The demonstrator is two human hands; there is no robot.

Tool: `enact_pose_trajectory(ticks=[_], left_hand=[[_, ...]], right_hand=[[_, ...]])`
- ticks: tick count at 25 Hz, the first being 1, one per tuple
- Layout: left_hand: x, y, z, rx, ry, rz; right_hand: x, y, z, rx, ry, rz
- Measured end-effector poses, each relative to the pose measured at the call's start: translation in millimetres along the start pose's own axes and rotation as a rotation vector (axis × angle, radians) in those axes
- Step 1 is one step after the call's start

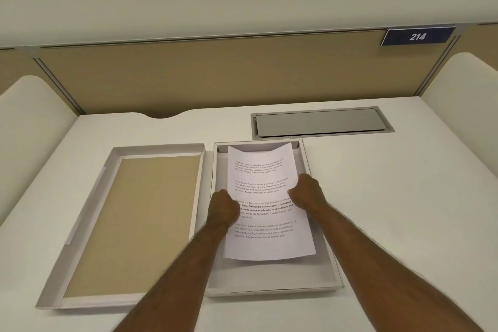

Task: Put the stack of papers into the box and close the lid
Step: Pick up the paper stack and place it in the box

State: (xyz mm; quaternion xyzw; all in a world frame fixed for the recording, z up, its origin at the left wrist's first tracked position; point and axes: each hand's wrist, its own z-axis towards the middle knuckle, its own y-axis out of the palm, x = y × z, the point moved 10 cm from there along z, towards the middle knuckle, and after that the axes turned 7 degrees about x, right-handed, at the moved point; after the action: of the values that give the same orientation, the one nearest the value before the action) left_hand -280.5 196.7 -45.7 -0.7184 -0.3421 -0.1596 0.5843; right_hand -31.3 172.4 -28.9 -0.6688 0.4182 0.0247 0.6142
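Your work surface is a white desk [390, 197] enclosed by a tan partition [215, 73] at the back and rounded white side panels. A grey recessed hatch [318, 122] is set into the desk behind the box, and a blue plate reading 214 [417, 36] is fixed at the partition's upper right.

The lid [129, 224] lies inside-up on the desk to the left, its brown inner face exposed, just beside the box and not on it.

The box [318, 281] sits open directly in front of you, white inside, its near floor bare.

The stack of papers [262, 240] is over the box interior, printed side up, sitting slightly askew to the box walls. Its far edge curls upward near the box's far wall and its near edge bows downward. Whether the stack rests on the box floor cannot be told.

Your left hand [222, 205] is closed on the left edge of the stack at about mid-length, knuckles toward the camera. Your right hand [307, 193] is closed on the right edge opposite it. Both forearms reach in from the bottom of the view, the left one crossing the gap between lid and box.
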Motion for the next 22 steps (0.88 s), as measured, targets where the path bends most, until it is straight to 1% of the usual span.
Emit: enact_pose_trajectory(ticks=[5,8,11,14,18,22], left_hand=[[0,6,-8,-0.017,0.035,0.134],[-5,16,-13,-0.058,0.017,0.180],[-6,20,-17,-0.054,0.039,0.225],[-3,20,-18,-0.041,0.079,0.191],[-3,19,-16,-0.040,0.086,0.078],[-3,22,-13,-0.070,0.109,0.059]], right_hand=[[2,7,-4,-0.008,0.033,0.081],[7,15,-9,-0.035,0.076,0.154],[8,15,-13,-0.025,0.093,0.181],[8,15,-15,-0.012,0.085,0.183],[9,15,-18,0.016,0.068,0.210],[8,17,-21,0.025,0.048,0.254]])
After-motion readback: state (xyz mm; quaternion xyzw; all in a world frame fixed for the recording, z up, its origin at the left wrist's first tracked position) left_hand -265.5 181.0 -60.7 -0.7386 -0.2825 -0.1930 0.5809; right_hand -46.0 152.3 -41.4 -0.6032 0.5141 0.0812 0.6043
